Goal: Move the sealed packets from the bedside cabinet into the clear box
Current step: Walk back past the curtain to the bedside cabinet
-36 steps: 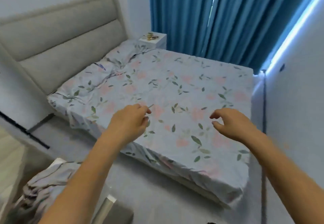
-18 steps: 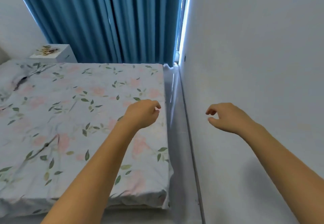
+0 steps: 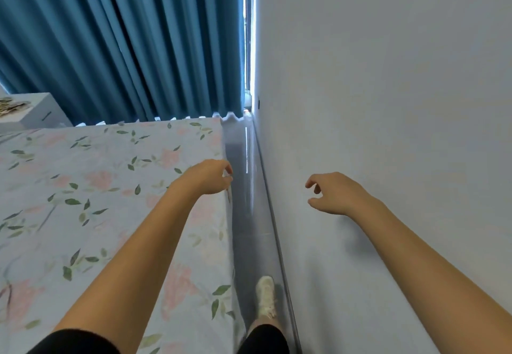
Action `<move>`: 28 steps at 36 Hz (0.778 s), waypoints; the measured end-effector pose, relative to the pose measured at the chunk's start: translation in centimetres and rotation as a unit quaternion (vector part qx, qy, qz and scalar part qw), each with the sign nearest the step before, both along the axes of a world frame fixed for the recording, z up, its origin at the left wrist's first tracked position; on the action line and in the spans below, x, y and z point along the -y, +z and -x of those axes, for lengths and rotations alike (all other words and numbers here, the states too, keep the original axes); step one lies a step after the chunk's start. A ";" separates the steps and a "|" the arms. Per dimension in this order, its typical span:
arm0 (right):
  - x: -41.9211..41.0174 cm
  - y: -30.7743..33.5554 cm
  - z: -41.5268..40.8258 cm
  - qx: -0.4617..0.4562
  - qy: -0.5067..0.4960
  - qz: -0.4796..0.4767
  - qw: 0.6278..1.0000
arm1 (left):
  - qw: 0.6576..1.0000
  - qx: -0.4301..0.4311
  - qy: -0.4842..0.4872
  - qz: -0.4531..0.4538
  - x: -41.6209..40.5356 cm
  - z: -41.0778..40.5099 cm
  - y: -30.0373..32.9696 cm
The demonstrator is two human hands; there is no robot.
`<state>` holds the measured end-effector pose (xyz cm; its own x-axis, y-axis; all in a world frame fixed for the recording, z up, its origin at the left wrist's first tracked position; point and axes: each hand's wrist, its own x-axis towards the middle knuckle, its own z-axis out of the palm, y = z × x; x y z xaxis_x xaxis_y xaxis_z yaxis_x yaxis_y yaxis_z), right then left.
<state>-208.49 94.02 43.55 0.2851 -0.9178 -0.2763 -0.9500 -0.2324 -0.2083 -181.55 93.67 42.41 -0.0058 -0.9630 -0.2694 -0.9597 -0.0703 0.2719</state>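
Since half a second ago, bed [image 3: 91,201] and cabinet [image 3: 41,112] are shifted leftward in view. Packets [image 3: 11,105] are seen on the cabinet. Nothing is held by left hand [image 3: 207,177] or right hand [image 3: 335,194], fingers loosely curled.

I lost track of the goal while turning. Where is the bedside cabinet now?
In the head view the bedside cabinet sits at the far left edge, beyond the bed, against the blue curtain.

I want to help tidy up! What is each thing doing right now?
Left hand: loosely curled, holding nothing.
Right hand: loosely curled, holding nothing.
Sealed packets: piled on the bedside cabinet.
Blue curtain: drawn shut.
Bed: covered by floral sheet.
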 end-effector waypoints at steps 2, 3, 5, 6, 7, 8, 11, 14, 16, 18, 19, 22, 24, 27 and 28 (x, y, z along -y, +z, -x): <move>3.8 -0.7 -0.9 0.001 -0.003 0.005 1.000 | 1.000 -0.003 0.014 0.023 3.8 -0.7 -0.9; 5.8 -1.2 -1.6 0.002 -0.001 0.008 1.000 | 0.999 -0.001 0.020 0.035 5.7 -1.1 -1.4; 10.4 -2.2 -3.6 0.008 0.012 0.006 1.000 | 0.999 0.004 0.027 0.046 9.7 -1.8 -2.5; 13.0 -2.7 -4.6 0.013 0.021 0.004 1.000 | 0.999 0.004 0.028 0.043 11.9 -2.3 -3.1; 15.8 -3.1 -5.6 0.017 0.027 0.004 0.999 | 0.999 0.004 0.027 0.038 14.1 -3.0 -3.5; 18.7 -3.3 -6.6 0.019 0.032 0.009 0.999 | 0.999 0.005 0.028 0.031 16.4 -3.8 -3.8; 27.1 -3.3 -8.7 -0.003 0.039 0.040 0.998 | 0.999 0.025 0.044 0.018 23.3 -7.0 -3.8; 34.3 -3.4 -10.1 -0.017 0.032 0.053 0.998 | 0.997 0.046 0.069 0.009 29.6 -10.3 -3.2; 38.0 -3.5 -10.9 -0.008 0.023 0.038 0.999 | 0.996 0.051 0.078 0.001 33.2 -12.0 -2.8; 41.5 -3.4 -11.4 -0.003 0.017 0.025 1.000 | 0.995 0.052 0.083 0.001 36.6 -13.5 -2.6; 43.2 -3.3 -11.6 0.000 0.012 0.022 1.000 | 0.995 0.051 0.085 0.006 38.2 -14.1 -2.5; 48.5 -2.9 -11.8 0.006 -0.007 0.029 1.000 | 0.995 0.045 0.090 0.023 42.9 -15.7 -2.5; 52.0 -2.7 -12.4 0.009 -0.016 0.034 0.999 | 0.995 0.040 0.091 0.031 46.1 -16.7 -2.7; 57.3 -2.6 -14.1 0.013 -0.009 0.025 1.000 | 0.995 0.043 0.088 0.036 51.0 -18.1 -3.0; 59.2 -2.7 -14.7 0.017 -0.008 0.023 1.000 | 0.994 0.044 0.090 0.037 52.8 -18.7 -3.2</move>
